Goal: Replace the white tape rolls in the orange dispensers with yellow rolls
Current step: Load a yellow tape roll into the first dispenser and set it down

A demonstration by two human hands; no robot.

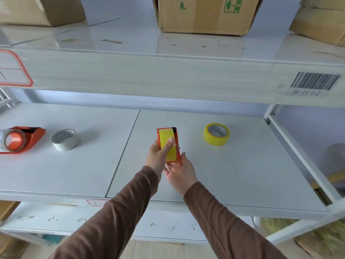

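Gripping orange dispenser (177, 146) w/ left hand (157, 154), right hand (180, 171) palm-up beneath, over white shelf (242, 174).

Shelf (74, 165) smooth matt white; dispensers (35, 136) glossy orange plastic; yellow roll (216, 140) shiny film; boxes (203, 17) matt cardboard; sleeves (119, 212) brown cloth.

Brown-sleeved L arm (119, 212) & R arm (220, 217) reach fwd, meeting at centre. L hand (158, 154) grips an orange dispenser (177, 144), thumb pressed across its face. R hand (180, 171) palm-up just below, fingers loose, touching its lower end.
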